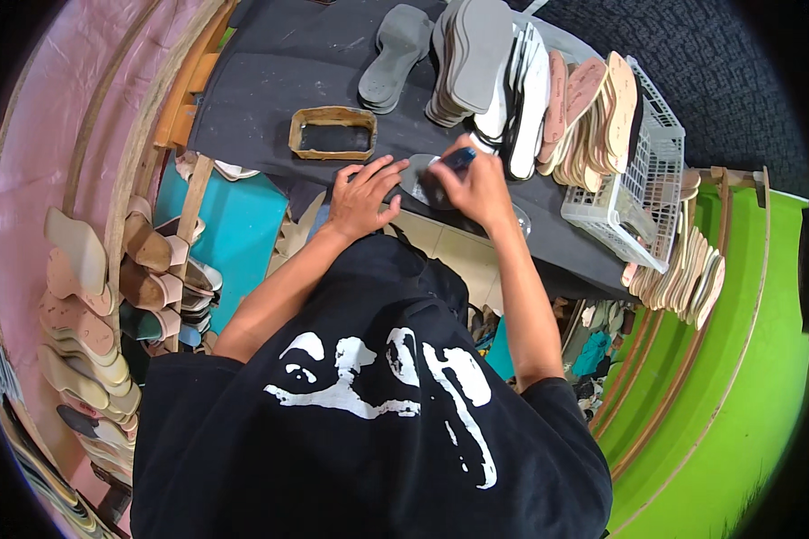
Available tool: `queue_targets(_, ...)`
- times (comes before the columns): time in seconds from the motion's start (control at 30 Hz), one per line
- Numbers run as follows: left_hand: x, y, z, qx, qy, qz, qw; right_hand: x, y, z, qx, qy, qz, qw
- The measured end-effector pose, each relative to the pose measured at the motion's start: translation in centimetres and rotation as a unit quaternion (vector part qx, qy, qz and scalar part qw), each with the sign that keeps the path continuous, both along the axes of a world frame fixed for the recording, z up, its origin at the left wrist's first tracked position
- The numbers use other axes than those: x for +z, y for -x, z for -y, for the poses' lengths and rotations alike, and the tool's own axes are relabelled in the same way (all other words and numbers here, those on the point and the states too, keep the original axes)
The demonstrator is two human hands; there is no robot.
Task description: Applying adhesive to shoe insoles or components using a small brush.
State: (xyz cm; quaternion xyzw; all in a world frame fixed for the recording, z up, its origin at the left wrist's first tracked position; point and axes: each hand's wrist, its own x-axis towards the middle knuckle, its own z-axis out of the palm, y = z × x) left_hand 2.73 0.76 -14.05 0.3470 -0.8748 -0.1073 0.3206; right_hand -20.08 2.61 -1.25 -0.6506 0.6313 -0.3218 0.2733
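Observation:
A grey shoe sole [415, 176] lies at the near edge of the black worktable [270, 81]. My left hand [365, 194] rests flat on its left end, fingers spread. My right hand [476, 187] is closed around a dark blue brush-like tool [459, 159], its tip over the sole. Most of the sole is hidden under both hands.
A shallow tan tray with dark contents [333, 134] sits left of my hands. Stacks of grey soles [463, 58] and tan insoles [589, 112] stand behind, beside a white plastic basket [643, 193]. More insoles are piled on racks at left [85, 314] and right [688, 274].

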Motion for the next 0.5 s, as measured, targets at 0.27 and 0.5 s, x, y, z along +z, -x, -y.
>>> queue_targets(0.27, 0.2, 0.0, 0.2, -0.002, 0.008, -0.012, 1.0, 0.8, -0.6, 0.6, 0.019, -0.001, -0.013, 1.0)
queue_targets(0.5, 0.3, 0.0, 0.1, -0.01, -0.001, 0.001, 1.0, 1.3, -1.2, 0.7, 0.08, -0.049, 0.001, 0.996)
